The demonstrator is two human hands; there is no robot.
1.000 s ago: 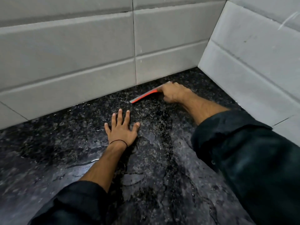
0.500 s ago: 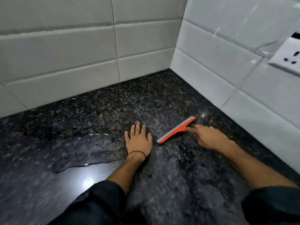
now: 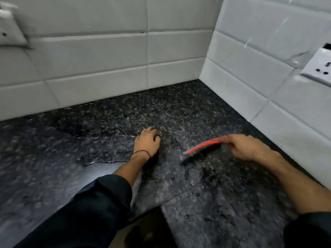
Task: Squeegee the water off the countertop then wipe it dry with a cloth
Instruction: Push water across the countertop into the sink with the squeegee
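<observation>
A black speckled granite countertop (image 3: 179, 111) fills the corner between white tiled walls. A sheet of water (image 3: 62, 158) lies on its left half, with smaller drops near the front. My right hand (image 3: 249, 147) grips the handle of an orange squeegee (image 3: 202, 146), whose blade slants down to the left and seems to touch the stone. My left hand (image 3: 147, 142) rests on the counter just left of the blade, fingers curled, a thin black band at the wrist. No cloth is in view.
White tiled walls (image 3: 107, 65) close the back and right sides. A white power socket (image 3: 320, 67) sits on the right wall and another socket plate (image 3: 9, 33) at the top left. The counter's front edge (image 3: 172, 197) runs near my left sleeve.
My right hand has pulled the squeegee from the back wall toward the front, along the right side. The left hand's fingers went from flat to curled. The view has shifted back.
</observation>
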